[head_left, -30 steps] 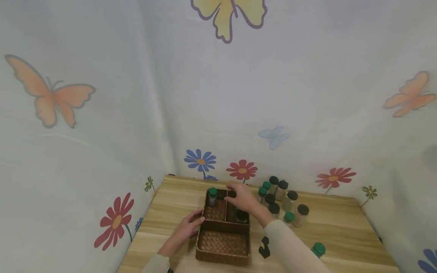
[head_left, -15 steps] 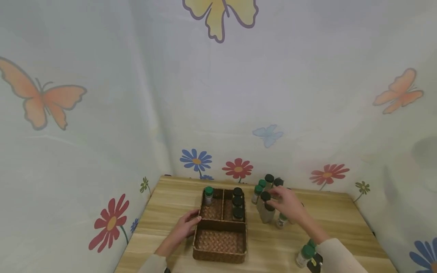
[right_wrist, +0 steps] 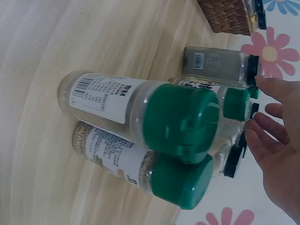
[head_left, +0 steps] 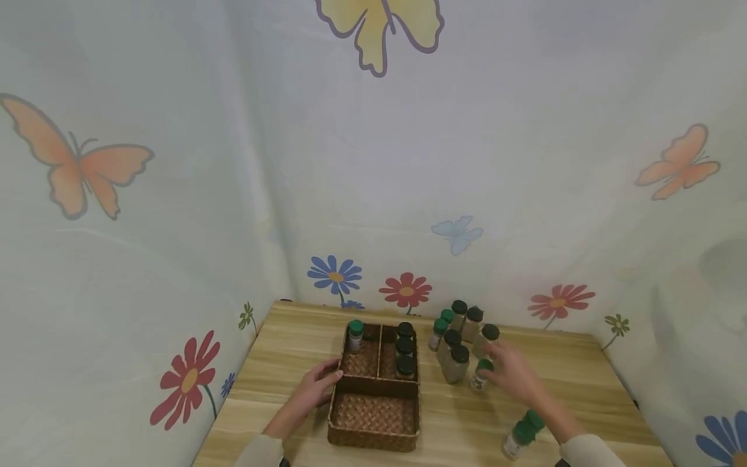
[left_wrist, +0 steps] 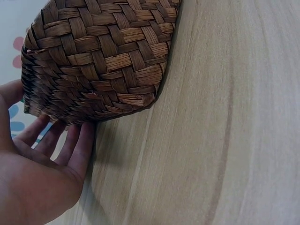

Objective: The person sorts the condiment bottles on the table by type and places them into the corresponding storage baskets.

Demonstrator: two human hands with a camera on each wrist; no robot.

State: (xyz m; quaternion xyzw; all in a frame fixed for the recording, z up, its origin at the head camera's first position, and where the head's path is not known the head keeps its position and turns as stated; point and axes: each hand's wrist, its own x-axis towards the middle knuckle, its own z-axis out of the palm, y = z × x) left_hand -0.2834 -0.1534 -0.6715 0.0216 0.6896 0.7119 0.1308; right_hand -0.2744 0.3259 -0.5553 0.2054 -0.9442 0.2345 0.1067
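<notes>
On the pale wood-grain tabletop (head_left: 455, 431), nearest the person and to the right of the brown woven basket (head_left: 373, 438), stand a clear round jar with a green plastic lid and a white barcode label (right_wrist: 131, 110) and, just beside it, a green-lidded round jar of pale grains (right_wrist: 143, 166).

The left hand (head_left: 314, 387) rests at the basket's left side, its fingertips touching the outer wall and its fingers loosely spread. The basket's wide front compartment shows its woven floor. Behind it, the rear right compartment holds a row of three dark black-lidded jars (head_left: 404, 349), and the rear left one holds a small green-lidded jar (head_left: 355, 337) near its back corner.

The right hand (head_left: 516, 373) is well apart from the left, to the basket's right, its fingers parted and gripping nothing. It reaches toward an upright green-lidded jar with a printed label (head_left: 480, 379) and a pale black-lidded jar (head_left: 486, 342); whether it touches either cannot be told. Between these and the basket's right edge stand two clear black-lidded jars (head_left: 456, 366), with two green-lidded jars (head_left: 438, 337) and two more black-lidded jars (head_left: 473, 324) farther back.

Beyond the basket hangs pale cloth (head_left: 362, 162) printed with butterflies and flowers.
</notes>
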